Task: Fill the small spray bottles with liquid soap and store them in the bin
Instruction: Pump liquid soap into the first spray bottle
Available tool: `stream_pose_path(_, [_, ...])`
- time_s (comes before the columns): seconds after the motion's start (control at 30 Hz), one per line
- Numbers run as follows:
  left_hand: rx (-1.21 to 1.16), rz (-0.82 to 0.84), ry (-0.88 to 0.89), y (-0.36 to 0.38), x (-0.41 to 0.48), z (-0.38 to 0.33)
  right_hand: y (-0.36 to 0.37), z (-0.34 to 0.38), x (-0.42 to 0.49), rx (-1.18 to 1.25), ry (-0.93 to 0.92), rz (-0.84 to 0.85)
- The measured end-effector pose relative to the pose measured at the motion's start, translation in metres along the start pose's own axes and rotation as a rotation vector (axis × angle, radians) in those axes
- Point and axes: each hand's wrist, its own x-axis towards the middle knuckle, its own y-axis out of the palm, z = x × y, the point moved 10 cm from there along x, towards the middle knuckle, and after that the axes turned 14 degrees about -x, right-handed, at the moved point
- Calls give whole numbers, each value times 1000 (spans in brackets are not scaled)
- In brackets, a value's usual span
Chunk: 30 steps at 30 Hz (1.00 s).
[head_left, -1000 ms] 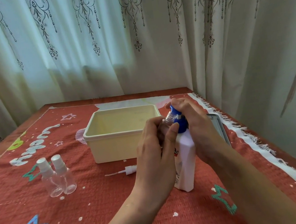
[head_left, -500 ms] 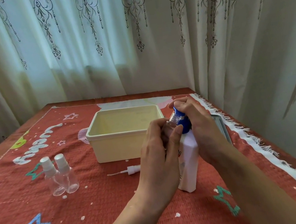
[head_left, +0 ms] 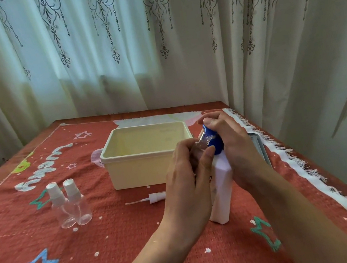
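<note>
The small bottle hides behind the left hand — only its neck shows.

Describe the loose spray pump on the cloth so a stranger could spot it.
Find the cream bin on the red tablecloth. Just before its near wall a white spray pump lies flat, its thin tube pointing left. Unlike the pumps on the two clear bottles standing farther left, it sits on no bottle.

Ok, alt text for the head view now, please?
A person's left hand holds a small clear bottle to the blue pump of a white soap bottle, which the right hand grips. Behind stands a cream bin; to the left, on a red cloth, two capped spray bottles and a loose spray top.
</note>
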Motion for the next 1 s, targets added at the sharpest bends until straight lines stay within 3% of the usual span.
stream_pose_path(0.67, [-56, -24, 20, -2, 2, -1, 0, -6, -2, -1, 35, -4])
stream_pose_path(1.0, [-183, -125, 54, -20, 3, -2, -3, 0, 2, -73, -25, -55])
